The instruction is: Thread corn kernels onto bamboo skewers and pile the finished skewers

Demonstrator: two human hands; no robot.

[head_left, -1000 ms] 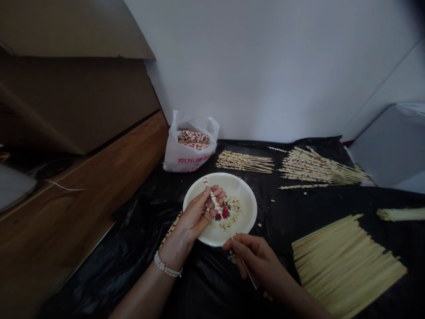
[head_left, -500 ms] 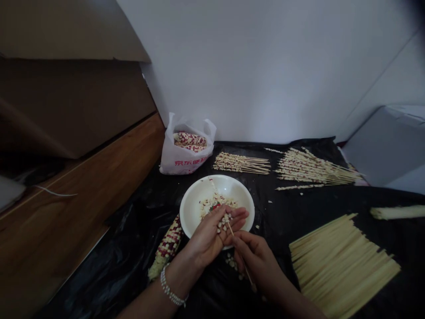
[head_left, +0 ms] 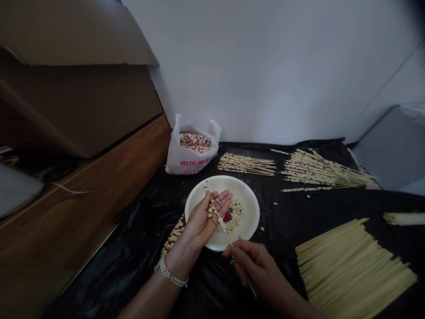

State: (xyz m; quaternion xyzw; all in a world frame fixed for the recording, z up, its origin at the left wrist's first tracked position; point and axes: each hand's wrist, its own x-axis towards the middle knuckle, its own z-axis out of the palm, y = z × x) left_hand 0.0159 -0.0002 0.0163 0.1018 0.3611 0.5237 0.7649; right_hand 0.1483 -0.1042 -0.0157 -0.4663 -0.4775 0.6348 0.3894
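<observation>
My left hand [head_left: 203, 221] is palm up over the left part of a white bowl [head_left: 249, 230], fingers extended and cupping loose corn kernels [head_left: 210, 214]. A thin wooden skewer [head_left: 251, 287] slants across that palm, its kernel-tipped far end [head_left: 205, 183] showing beyond my thumb. More kernels sit along the stick just below the palm. My right hand [head_left: 250, 259] pinches the lower part of the skewer in front of the bowl. Loose kernels lie in the bowl around a red printed pattern. A partly stripped corn cob [head_left: 172, 239] is half hidden behind my left wrist.
Behind the bowl stand a plastic bag [head_left: 191, 159] of speckled cobs and two piles of threaded skewers [head_left: 245, 164]. A bundle of bare sticks [head_left: 353, 266] lies at right on black plastic sheeting [head_left: 133, 248], near a pale bare cob [head_left: 403, 218]. Cardboard [head_left: 83, 102] borders the left.
My left hand has moved up and left over the bowl, and the hands are farther apart. A cluster of kernels now shows on the skewer between them. The view has shifted slightly.
</observation>
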